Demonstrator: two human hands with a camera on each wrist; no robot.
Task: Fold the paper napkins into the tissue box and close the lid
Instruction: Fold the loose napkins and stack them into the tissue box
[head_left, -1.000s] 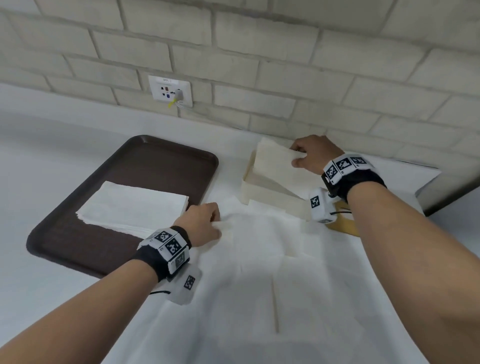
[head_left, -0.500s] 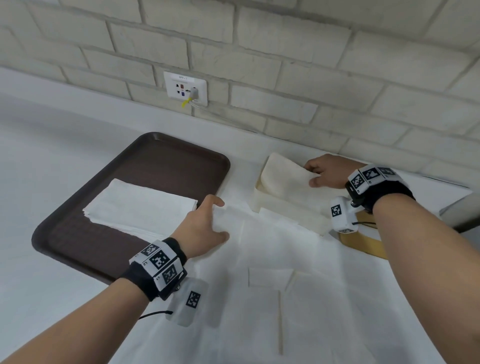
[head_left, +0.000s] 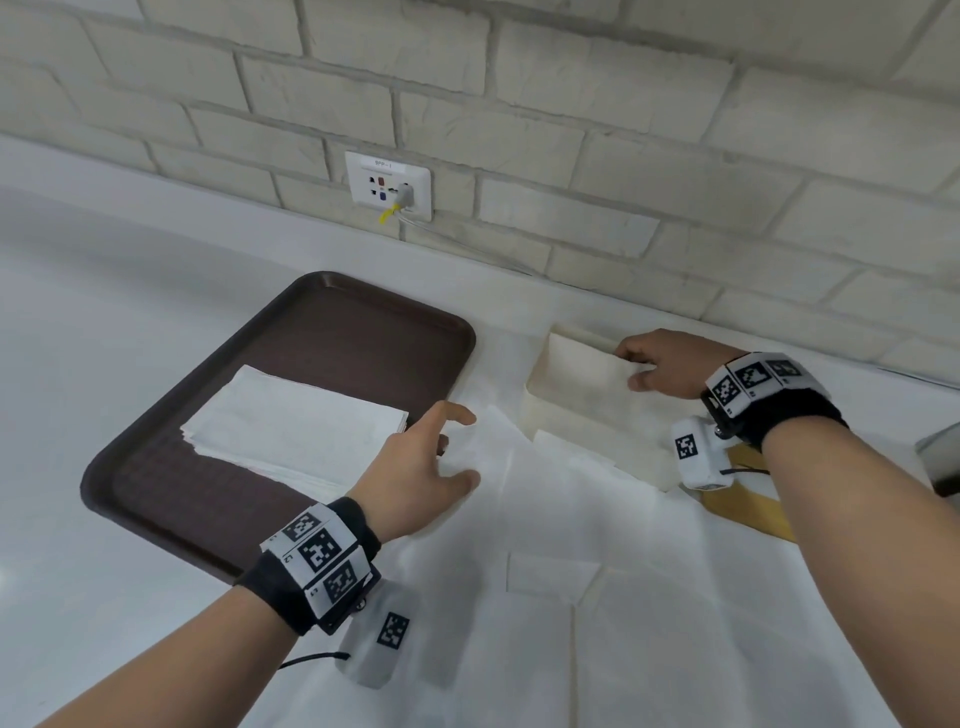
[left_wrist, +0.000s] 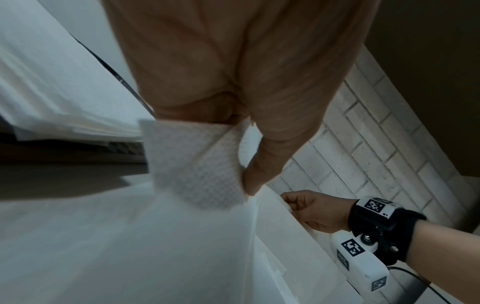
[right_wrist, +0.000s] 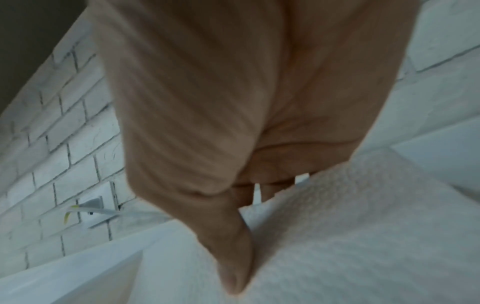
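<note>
A cream tissue box (head_left: 592, 447) stands near the wall, right of centre. My right hand (head_left: 631, 369) pinches a cream napkin (head_left: 576, 369) by its right edge and holds it flat over the box; the right wrist view shows the thumb (right_wrist: 233, 267) on top of that napkin (right_wrist: 350, 236). My left hand (head_left: 457, 441) pinches the corner of a white embossed napkin (head_left: 488, 441) lying left of the box, seen up close as the napkin (left_wrist: 197, 164) folded between thumb and fingers. A wooden lid (head_left: 748, 509) lies under my right wrist.
A brown tray (head_left: 332, 332) at the left holds a stack of white napkins (head_left: 296, 426). A creased white cloth (head_left: 649, 623) covers the table in front. The brick wall carries a socket (head_left: 389, 187) with a plugged cable.
My right hand has lowered its napkin from tilted up to nearly flat on the box. My left hand has uncurled and taken the white napkin's corner between thumb and fingers.
</note>
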